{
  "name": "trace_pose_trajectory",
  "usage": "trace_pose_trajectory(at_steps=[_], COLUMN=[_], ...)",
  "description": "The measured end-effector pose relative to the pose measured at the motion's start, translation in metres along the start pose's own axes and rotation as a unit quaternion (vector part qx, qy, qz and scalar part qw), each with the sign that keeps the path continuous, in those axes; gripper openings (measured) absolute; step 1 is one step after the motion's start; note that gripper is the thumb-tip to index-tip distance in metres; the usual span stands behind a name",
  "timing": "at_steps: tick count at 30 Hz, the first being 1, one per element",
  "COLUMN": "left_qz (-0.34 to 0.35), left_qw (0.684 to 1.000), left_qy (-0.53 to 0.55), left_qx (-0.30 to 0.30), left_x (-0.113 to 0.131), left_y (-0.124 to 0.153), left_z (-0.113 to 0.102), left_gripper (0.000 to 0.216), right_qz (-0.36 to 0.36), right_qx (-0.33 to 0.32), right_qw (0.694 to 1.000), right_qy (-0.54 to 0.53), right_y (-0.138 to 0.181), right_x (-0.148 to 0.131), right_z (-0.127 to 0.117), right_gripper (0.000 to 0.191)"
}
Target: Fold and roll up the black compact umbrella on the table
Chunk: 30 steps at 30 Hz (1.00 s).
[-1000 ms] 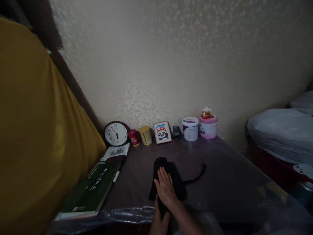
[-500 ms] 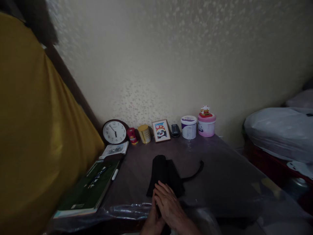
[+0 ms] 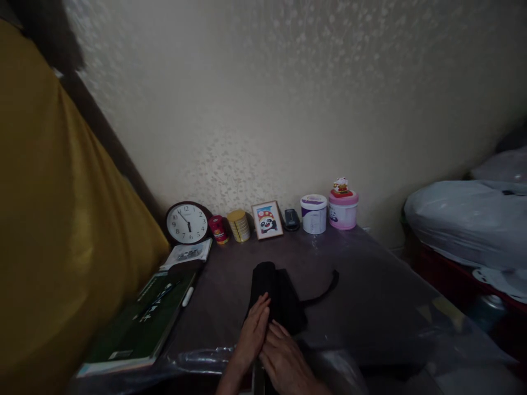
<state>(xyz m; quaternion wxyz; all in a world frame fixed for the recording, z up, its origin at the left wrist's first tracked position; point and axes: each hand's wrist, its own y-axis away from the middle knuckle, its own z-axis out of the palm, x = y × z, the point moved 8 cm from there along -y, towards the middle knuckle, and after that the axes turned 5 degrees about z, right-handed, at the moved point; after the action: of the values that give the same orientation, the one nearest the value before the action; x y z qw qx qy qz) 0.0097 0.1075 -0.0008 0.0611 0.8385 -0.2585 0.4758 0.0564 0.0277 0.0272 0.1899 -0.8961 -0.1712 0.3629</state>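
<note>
A folded black cloth point(image 3: 275, 291) with a thin strap trailing to its right lies on the dark, plastic-covered table point(image 3: 370, 296). My left hand point(image 3: 252, 333) rests flat on the cloth's near left part, fingers stretched forward and together. Just to its right, my right hand point(image 3: 283, 359) lies flat over the near end of the cloth, fingers extended toward the left hand and touching it. Neither hand grips anything.
Along the wall stand a round clock point(image 3: 186, 223), a red tin point(image 3: 218, 229), a gold tin point(image 3: 239, 225), a framed panda picture point(image 3: 267, 219), a white tub point(image 3: 313, 213) and a pink tub point(image 3: 343, 209). A green book point(image 3: 142, 321) and a pen lie left. Yellow fabric point(image 3: 53, 247) fills the left; wrapped bedding point(image 3: 465, 219) sits right.
My right hand slid back from the middle of the cloth to its near end. My left hand came up from the table edge and now lies flat on the cloth.
</note>
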Motion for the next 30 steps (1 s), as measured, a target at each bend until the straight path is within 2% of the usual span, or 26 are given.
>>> trace_pose_trajectory(at_steps=[3, 6, 8, 10, 12, 17, 25, 28, 30], left_qz=[-0.003, -0.007, -0.004, 0.009, 0.024, 0.038, 0.015, 0.014, 0.013], left_qw=[1.000, 1.000, 0.999, 0.998, 0.994, 0.989, 0.990, 0.990, 0.991], left_qy=[-0.002, -0.014, -0.034, -0.067, -0.102, -0.124, -0.112, -0.111, -0.109], left_qx=[-0.012, -0.008, 0.004, 0.020, 0.041, 0.077, 0.087, 0.082, 0.082], left_x=[-0.006, -0.008, -0.008, -0.007, -0.004, -0.002, -0.008, -0.009, -0.010], left_y=[0.004, 0.009, 0.012, 0.015, 0.019, 0.024, 0.024, 0.024, 0.024], left_z=[0.005, 0.010, 0.014, 0.018, 0.021, 0.025, 0.025, 0.025, 0.024], left_gripper=[0.053, 0.055, 0.057, 0.060, 0.062, 0.059, 0.062, 0.062, 0.062], right_qz=[0.064, 0.195, 0.271, 0.332, 0.365, 0.398, 0.362, 0.334, 0.317], right_qx=[0.044, 0.169, 0.215, 0.214, 0.191, 0.144, 0.078, 0.060, 0.086], right_qw=[0.991, 0.950, 0.915, 0.886, 0.861, 0.795, 0.757, 0.763, 0.802], right_qy=[-0.108, -0.178, -0.207, -0.242, -0.299, -0.436, -0.539, -0.551, -0.499], right_y=[0.004, 0.006, 0.005, 0.003, 0.001, 0.004, -0.009, -0.018, -0.023], right_x=[0.020, 0.078, 0.120, 0.151, 0.167, 0.160, 0.145, 0.138, 0.137], right_z=[-0.022, -0.051, -0.059, -0.056, -0.049, -0.035, -0.013, -0.008, -0.012], right_gripper=[0.026, 0.030, 0.037, 0.044, 0.049, 0.050, 0.036, 0.031, 0.029])
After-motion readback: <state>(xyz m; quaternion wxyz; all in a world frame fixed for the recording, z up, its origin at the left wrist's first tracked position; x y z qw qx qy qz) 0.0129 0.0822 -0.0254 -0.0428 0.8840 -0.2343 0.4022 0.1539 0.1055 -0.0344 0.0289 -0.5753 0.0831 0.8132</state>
